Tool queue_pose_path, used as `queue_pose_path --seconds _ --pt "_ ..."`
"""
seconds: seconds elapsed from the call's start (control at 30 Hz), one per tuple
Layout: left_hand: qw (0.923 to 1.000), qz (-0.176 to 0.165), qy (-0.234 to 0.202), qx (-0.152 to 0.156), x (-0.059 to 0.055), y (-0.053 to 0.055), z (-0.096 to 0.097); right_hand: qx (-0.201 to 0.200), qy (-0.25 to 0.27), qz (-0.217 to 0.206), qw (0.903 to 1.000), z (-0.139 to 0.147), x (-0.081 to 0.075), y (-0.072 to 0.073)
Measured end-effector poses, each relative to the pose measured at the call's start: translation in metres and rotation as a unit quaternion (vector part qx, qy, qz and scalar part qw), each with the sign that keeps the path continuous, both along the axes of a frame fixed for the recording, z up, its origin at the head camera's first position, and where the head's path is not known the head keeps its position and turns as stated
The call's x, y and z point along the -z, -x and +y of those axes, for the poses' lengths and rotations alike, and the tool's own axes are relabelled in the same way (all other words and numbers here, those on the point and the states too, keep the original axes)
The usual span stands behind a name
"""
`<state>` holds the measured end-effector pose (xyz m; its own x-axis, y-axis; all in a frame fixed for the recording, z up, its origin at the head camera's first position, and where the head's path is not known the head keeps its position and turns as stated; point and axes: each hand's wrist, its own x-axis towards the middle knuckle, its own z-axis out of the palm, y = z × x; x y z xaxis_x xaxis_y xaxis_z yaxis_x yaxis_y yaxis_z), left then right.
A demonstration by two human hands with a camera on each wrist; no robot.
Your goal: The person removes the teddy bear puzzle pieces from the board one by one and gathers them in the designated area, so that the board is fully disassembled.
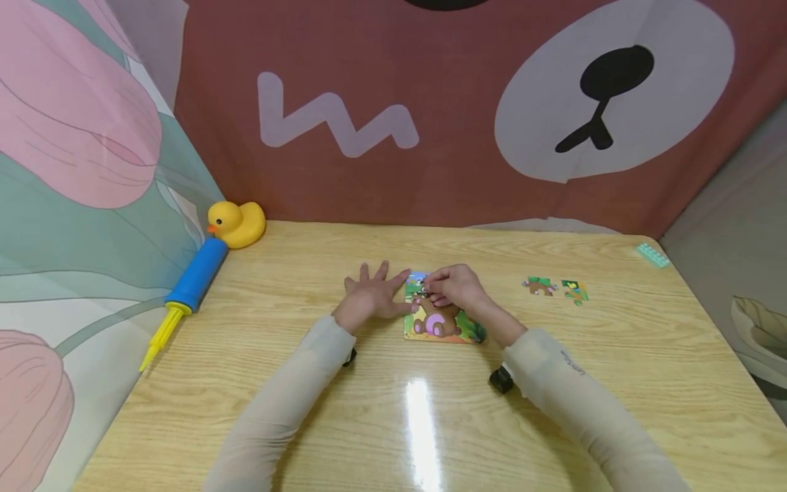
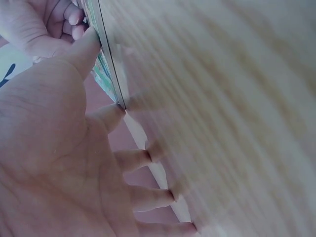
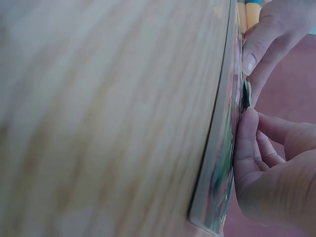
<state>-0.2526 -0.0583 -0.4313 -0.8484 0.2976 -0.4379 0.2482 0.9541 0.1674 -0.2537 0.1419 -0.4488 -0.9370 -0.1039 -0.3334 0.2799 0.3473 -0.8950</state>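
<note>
A jigsaw puzzle board (image 1: 436,326) with a brown bear picture lies on the table between my hands. My left hand (image 1: 372,295) is spread at its left side, thumb resting on the board and index fingertip at its corner; the other fingertips press the table. Over the upper part of the board, my right hand (image 1: 458,287) pinches a small puzzle piece (image 3: 247,94) between thumb and fingers. The piece stands tilted on the board's surface in the right wrist view, its dark green edge showing. My right hand hides the board's upper right.
Two loose puzzle pieces, one brown and green (image 1: 541,285) and one with yellow (image 1: 574,291), lie right of the board. A teal toy brick (image 1: 652,255) sits at the far right. At the left are a rubber duck (image 1: 237,224) and a blue-yellow hand pump (image 1: 195,277).
</note>
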Motion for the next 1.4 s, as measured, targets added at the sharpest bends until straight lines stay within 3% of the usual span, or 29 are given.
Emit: queue_pose_path --seconds 0.23,0.47,0.73,1.23,1.4 --pt "1.0 -0.003 -0.004 -0.001 0.0 -0.001 0.001 0.0 0.058 -0.019 0.9981 0.006 0.004 0.0" --pt "0.9999 -0.001 -0.008 -0.006 0.0 -0.002 0.002 0.005 0.134 -0.047 0.9899 0.018 0.006 0.001" --pt "0.9999 0.002 -0.008 -0.011 0.001 -0.001 0.002 0.021 0.174 -0.064 0.9825 0.038 0.0 0.0" --pt "0.9999 0.003 -0.015 -0.006 0.0 -0.002 0.001 0.038 0.311 -0.078 0.9465 0.096 -0.006 -0.005" --pt "0.9998 -0.001 -0.015 -0.009 -0.002 -0.001 0.002 0.045 0.322 -0.077 0.9427 0.116 -0.007 -0.009"
